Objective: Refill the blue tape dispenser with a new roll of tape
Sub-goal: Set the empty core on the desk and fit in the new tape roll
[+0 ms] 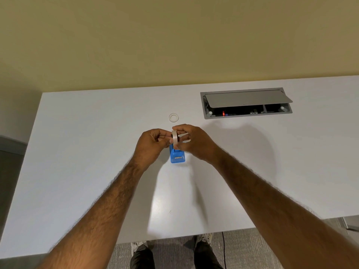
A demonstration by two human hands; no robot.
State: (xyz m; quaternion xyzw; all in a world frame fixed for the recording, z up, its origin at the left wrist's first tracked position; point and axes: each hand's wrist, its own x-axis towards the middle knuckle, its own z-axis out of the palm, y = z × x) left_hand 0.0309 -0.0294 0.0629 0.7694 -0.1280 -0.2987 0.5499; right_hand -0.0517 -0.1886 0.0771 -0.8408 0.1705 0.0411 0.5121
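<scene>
The blue tape dispenser (177, 157) stands on the white table (97, 152), its cutter end toward me and its far end hidden under my hands. Just above it I hold a whitish roll of tape (175, 138) on edge. My right hand (194, 141) grips the roll by its rim. My left hand (153, 143) pinches at the roll's left side, fingers closed against it. A small empty tape ring (173, 117) lies flat on the table beyond my hands.
An open grey cable hatch (246, 102) with its lid raised is sunk into the table at the far right. The yellowish wall (174, 35) rises behind the table. My shoes (139, 247) show on the carpet below the near table edge.
</scene>
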